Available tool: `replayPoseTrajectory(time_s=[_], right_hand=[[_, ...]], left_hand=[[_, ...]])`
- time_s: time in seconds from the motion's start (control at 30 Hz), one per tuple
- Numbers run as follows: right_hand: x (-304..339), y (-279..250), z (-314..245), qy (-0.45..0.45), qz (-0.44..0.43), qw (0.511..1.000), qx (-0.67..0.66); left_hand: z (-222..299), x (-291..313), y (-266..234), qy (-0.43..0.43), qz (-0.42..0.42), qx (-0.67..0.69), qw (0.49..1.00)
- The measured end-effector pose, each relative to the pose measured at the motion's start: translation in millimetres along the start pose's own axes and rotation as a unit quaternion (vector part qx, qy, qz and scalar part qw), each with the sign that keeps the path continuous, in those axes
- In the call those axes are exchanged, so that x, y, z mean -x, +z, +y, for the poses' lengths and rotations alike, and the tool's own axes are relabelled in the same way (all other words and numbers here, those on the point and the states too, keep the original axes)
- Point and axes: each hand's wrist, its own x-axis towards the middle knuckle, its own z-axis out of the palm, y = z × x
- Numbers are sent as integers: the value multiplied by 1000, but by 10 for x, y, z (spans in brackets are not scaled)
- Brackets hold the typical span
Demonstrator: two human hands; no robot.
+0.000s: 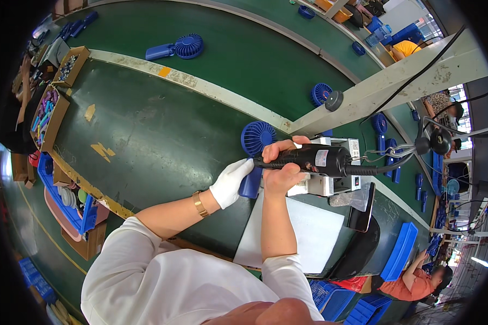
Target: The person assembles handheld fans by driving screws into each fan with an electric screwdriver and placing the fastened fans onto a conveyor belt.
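Observation:
My left hand (230, 184), in a white glove, is closed on the handle of a blue handheld fan (258, 138). The fan's round grille head points away from me, and its handle slants toward me. In my bare right hand (283, 177) is a black electric screwdriver (317, 159), held level with its tip pointing left at the handle. Glove and tool hide the tip, so whether it touches the fan cannot be made out. From the screwdriver's rear a cable runs right, near a metal spring hanger (387, 151).
A white sheet (303, 233) lies before me, beside a phone-like dark slab (362, 208). Behind the screwdriver stands a white metal box (336, 184). More fans (188, 46) lie on the green conveyor (244, 54). Bins of small parts (51, 119) sit left. A co-worker (412, 281) sits right.

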Motion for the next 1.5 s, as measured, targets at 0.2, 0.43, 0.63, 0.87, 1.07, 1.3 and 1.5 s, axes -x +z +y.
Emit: replayPoseTrajectory(time_s=[0.2, 0.43, 0.63, 0.87, 1.07, 1.3, 1.5], right_hand=[[3, 14, -95, -27, 0, 999, 25], [-12, -11, -129, -42, 0, 999, -34], [14, 10, -51, -17, -15, 999, -31], [-6, -28, 12, 8, -16, 999, -45], [35, -35, 55, 17, -38, 998, -39], [96, -31, 118, 25, -51, 998, 7], [65, -30, 136, 29, -30, 999, -28]], left_hand=[[78, 18, 48, -20, 44, 19, 999], [41, 6, 62, 6, 23, -122, 992], [-61, -55, -18, 62, 33, -214, 974], [-19, -39, 22, 54, 50, -260, 963], [12, -11, 43, 60, 66, -316, 945], [-28, -17, 14, 71, 86, -373, 921], [-13, -29, 16, 75, 84, -407, 906]])
